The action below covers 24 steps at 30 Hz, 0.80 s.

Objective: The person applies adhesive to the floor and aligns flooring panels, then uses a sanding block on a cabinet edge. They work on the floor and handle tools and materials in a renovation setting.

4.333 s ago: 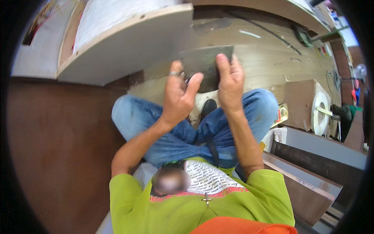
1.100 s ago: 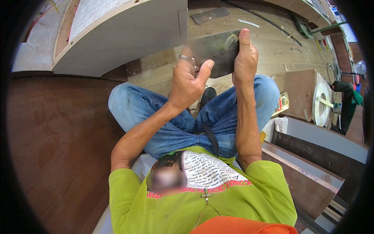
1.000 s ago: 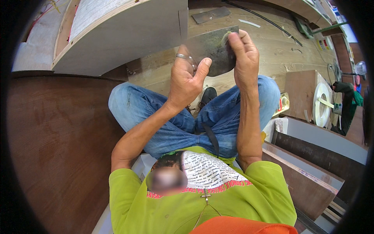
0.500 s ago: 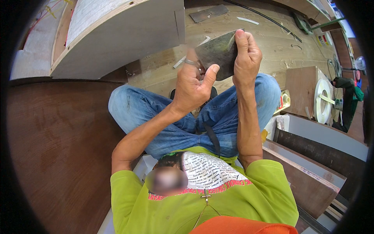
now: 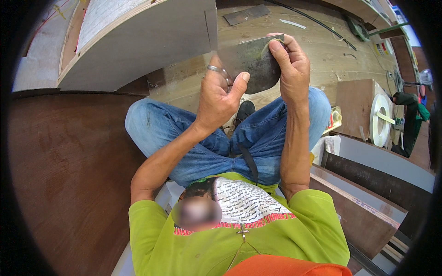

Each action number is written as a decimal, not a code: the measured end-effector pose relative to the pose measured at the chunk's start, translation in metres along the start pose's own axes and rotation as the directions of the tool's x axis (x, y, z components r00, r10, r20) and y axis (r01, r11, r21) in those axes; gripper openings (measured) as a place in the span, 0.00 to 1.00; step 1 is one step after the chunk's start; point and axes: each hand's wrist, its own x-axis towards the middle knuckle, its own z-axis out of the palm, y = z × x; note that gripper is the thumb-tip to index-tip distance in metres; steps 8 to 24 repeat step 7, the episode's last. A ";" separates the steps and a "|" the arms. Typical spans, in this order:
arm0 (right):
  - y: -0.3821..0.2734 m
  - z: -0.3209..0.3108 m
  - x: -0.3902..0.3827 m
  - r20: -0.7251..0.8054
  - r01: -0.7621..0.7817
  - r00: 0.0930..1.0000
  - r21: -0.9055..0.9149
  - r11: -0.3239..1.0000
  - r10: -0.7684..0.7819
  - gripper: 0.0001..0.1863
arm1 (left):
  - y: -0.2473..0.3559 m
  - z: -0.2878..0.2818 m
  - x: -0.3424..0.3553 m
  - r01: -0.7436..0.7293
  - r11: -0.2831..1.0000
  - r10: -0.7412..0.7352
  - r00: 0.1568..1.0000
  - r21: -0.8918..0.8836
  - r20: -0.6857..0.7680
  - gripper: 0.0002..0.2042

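Note:
Out in front of my knees, both hands hold up a thin dark grey sheet (image 5: 255, 64) with a rounded lower corner and a patchy, worn face. My left hand (image 5: 216, 94) grips its left side, thumb lying over the near edge. A shiny metal loop (image 5: 220, 71) circles the fingers there; whether it is a ring or a tool's handle I cannot tell. At the upper right corner my right hand (image 5: 294, 69) pinches the sheet between thumb and fingers. A thin pale curl (image 5: 266, 47) shows by that thumb. The sheet's far left part is blurred.
A curved plywood panel (image 5: 138, 50) rises at the upper left, above a brown board (image 5: 69, 170). Another dark flat piece (image 5: 246, 14) and pale strips lie on the wood-look floor (image 5: 317, 50). To the right are a roll of edging tape (image 5: 380, 120) and stacked boards (image 5: 359, 207).
The sheet has turned in my hands, and its rounded lower corner now shows. My left hand has shifted slightly left, and my right thumb has slid down across the corner.

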 end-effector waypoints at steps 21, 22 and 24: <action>0.004 0.001 -0.001 -0.047 0.059 0.997 -0.054 0.997 -0.061 0.10 | -0.006 0.006 0.000 -0.066 0.997 0.066 0.998 0.045 0.018 0.17; 0.004 0.001 -0.001 -0.047 0.059 0.997 -0.054 0.997 -0.061 0.10 | -0.006 0.006 0.000 -0.066 0.997 0.066 0.998 0.045 0.018 0.17; 0.004 0.001 -0.001 -0.047 0.059 0.997 -0.054 0.997 -0.061 0.10 | -0.006 0.006 0.000 -0.066 0.997 0.066 0.998 0.045 0.018 0.17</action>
